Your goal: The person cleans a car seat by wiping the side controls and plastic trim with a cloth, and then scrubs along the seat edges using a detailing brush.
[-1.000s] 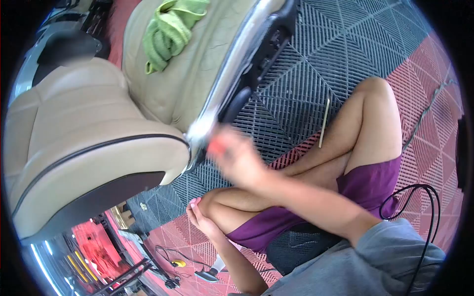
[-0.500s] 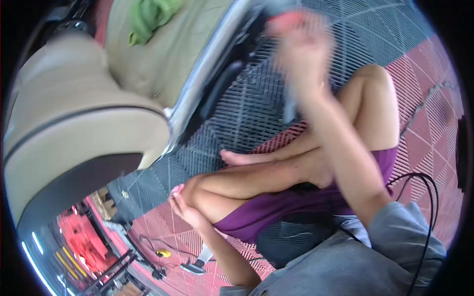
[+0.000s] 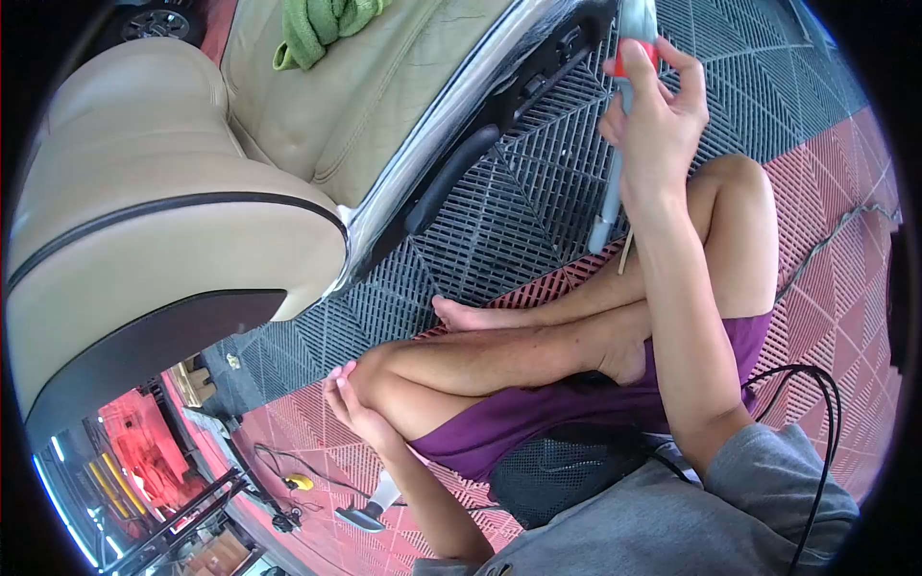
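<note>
My right hand [image 3: 663,125] is raised beside the car seat, its fingers closed around a brush [image 3: 607,216]. The brush has a long grey handle, a red band near the thumb and pale bristles at the top edge of the view. A thin beige stick [image 3: 625,254] shows below this hand; where its upper end goes is hidden by my wrist. My left hand [image 3: 355,408] rests beside my bent knee, fingers loosely curled and slightly apart, with nothing visible in them. Ahead of me, the beige leather seat [image 3: 375,106] has a dark lever along its side trim.
A green cloth [image 3: 322,29] lies on the seat. Grey and red grid tiles [image 3: 480,230] cover the floor. Black cables [image 3: 831,384] hang by my right side. At the lower left are a grey-and-white tool [image 3: 363,516], a yellow item [image 3: 300,481] and a rack.
My right hand, blurred before, has moved right and slightly down with the brush and is now sharp. My left hand stays by the knee. The view has shifted slightly.
</note>
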Demonstrator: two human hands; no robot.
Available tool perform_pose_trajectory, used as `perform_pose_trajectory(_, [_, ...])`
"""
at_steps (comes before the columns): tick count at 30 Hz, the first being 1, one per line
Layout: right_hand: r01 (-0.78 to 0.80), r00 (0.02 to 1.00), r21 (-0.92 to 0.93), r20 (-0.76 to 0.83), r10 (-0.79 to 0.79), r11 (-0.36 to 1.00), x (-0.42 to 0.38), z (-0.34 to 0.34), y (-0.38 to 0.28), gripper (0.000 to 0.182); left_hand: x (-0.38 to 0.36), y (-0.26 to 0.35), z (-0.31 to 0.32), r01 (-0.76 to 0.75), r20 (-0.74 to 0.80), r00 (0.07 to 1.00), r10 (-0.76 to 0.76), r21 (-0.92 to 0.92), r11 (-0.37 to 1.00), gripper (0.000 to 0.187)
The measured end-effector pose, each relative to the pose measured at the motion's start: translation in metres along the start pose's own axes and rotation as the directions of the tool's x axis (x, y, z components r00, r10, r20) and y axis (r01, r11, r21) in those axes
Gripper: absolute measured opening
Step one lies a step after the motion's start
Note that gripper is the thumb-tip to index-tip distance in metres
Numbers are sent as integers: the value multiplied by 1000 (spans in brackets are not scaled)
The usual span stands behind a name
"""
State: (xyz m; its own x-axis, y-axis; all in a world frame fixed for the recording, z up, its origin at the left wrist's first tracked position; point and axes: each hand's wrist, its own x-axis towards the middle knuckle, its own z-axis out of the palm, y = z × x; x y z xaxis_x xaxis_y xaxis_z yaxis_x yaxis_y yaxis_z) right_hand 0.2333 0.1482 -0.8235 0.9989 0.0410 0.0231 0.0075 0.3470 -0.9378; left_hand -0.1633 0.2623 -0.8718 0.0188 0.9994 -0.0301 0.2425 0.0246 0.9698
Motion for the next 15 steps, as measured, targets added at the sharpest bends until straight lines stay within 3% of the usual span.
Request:
perform_pose_trajectory(1, [42,999,-15,9,-42,999,-3,6,0,21,0,8,5,25,-15,1000,-25,10,1000,24])
perform_pose_trajectory(3, [401,915,-310,173,-363,862,-56,36,33,19,12,-2,-3,-31,39,999,29,61,998,26])
perform_pose_trajectory(4, [24,971,-264,238,40,964,-100,51,36,19,16,-4,-2,-26,48,999,24,40,999,26])
perform_pose_trajectory(5, [-9,930,-227,356,92,974,-141,58,56,20,17,-5,-2,-18,56,998,18,16,1000,26])
perform_pose_trajectory(6, [157,868,-93,489,-93,983,-179,63,71,20,16,-5,-2,-21,66,998,20,24,999,26])
perform_pose_trajectory(7, [-9,542,-361,782,308,932,-200,58,60,22,17,-6,6,-24,72,997,25,-8,1000,26])
perform_pose_trajectory(9, [-24,253,-440,866,431,898,-221,66,64,20,7,-1,-6,-9,58,998,11,-27,1000,25])
perform_pose_trajectory(10, [-60,278,-457,846,455,887,-217,70,60,19,10,-15,-22,-21,80,996,26,-64,998,27])
perform_pose_trajectory(12, [-225,515,-349,750,415,910,-194,80,57,21,9,-18,-26,-77,57,995,77,-16,997,29])
perform_pose_trajectory(15, [-188,745,-180,614,259,966,-145,58,44,20,-1,-8,-25,-83,34,996,82,46,995,31])
